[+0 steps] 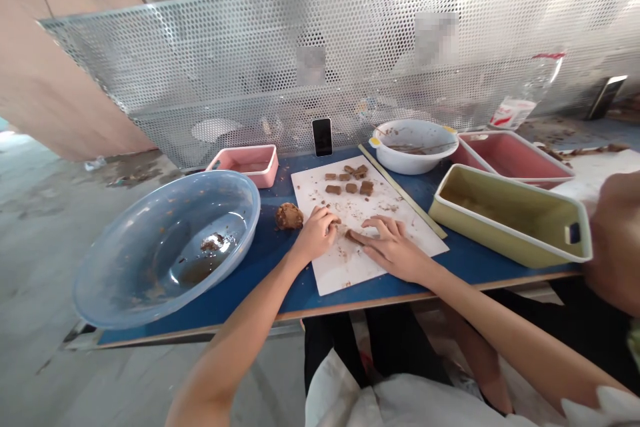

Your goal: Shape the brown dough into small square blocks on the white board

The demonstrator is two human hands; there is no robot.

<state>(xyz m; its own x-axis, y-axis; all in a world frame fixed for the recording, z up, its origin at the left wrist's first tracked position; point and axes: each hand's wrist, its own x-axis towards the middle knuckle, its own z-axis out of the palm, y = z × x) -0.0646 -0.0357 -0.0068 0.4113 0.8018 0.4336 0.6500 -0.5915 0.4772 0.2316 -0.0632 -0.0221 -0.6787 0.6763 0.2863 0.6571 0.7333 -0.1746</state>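
My left hand (317, 233) rests on the white board (331, 278), its fingers curled in a pinch around a small bit of brown clay that is mostly covered. Spread flat beside it, my right hand (395, 248) touches a short clay piece (353, 236) with its index fingertip. Beyond both hands lie several small clay blocks (351, 188) in loose rows, with crumbs scattered around them. A rough clay lump (289, 216) sits on the blue table just left of the board.
At left stands a large blue basin (125, 267) with some murky water. A pink basket (273, 170), phone (323, 137) and white bowl (417, 161) line the mesh panel (240, 47). A ruler-like strip (400, 190) borders the board; a green basket (505, 240) and another person are right.
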